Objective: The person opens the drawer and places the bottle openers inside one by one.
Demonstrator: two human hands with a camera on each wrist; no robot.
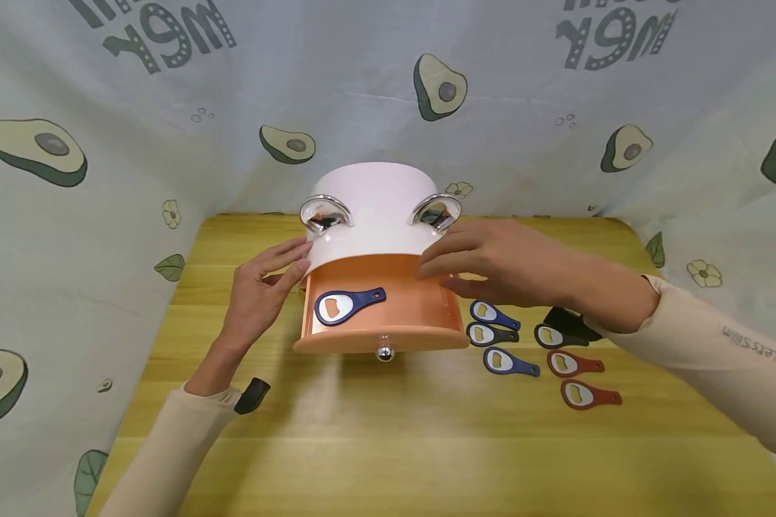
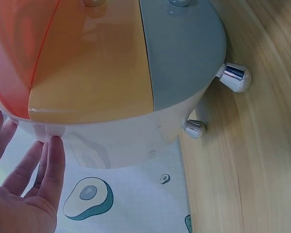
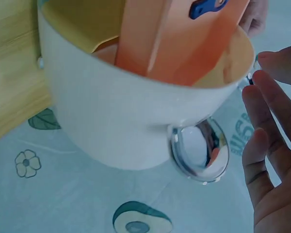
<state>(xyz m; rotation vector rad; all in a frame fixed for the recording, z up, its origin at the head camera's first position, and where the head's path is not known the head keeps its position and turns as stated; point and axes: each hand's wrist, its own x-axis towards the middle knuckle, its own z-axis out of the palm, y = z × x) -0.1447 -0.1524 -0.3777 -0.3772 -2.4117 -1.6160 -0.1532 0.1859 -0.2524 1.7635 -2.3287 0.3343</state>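
Observation:
A white rounded cabinet [image 1: 375,208] with two chrome handles [image 1: 325,213] stands at the back of the wooden table [image 1: 388,445]. Its orange drawer [image 1: 407,312] is pulled out, and a blue bottle opener [image 1: 347,304] lies inside. My left hand [image 1: 278,276] rests with straight fingers against the cabinet's left side; in the left wrist view the fingers [image 2: 51,162] touch the white shell [image 2: 136,141]. My right hand [image 1: 465,262] hovers with fingers extended over the drawer's right edge and holds nothing. The right wrist view shows my right fingers [image 3: 266,145] beside a chrome handle [image 3: 199,150].
Several bottle openers lie on the table right of the drawer: blue [image 1: 509,361], black [image 1: 559,336] and red [image 1: 588,395]. The drawer's chrome knob [image 1: 384,352] points toward me. Avocado-print cloth [image 1: 103,179] walls in the table on three sides.

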